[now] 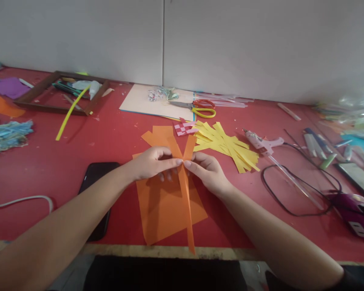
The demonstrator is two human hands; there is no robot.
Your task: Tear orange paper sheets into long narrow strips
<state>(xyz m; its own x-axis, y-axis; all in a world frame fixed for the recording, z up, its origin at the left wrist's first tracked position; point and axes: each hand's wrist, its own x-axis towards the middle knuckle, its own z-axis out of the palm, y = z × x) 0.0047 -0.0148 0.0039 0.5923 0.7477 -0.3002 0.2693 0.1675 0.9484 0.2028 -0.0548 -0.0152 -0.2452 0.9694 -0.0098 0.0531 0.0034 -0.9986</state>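
At far left, from my remote view, the phone (94, 173) lies partly under the left forearm; I'd worry about that arm nudging it if it sweeps sideways. The left hand (154, 163) is narrowed to a pinch, thumb against fingers, on the orange strip (185, 194). The sheet (159, 206) lies loose below on the table; a dragging wrist could crease or shift it. The strip is upright between the hands at centre, its upper ends parted in a V, its tail hanging toward the table edge. I can't tell whether it's one piece or two. Uneven pull from the thumbs could tear it or skew it there. The right hand (208, 171) pinches the same spot; if it eased first, the V could spring open. Just beyond it, a swinging elbow or knuckle could scatter the yellow strips (227, 145). Farther right, a snagged cord (294, 214) could tug the glue gun (262, 143).
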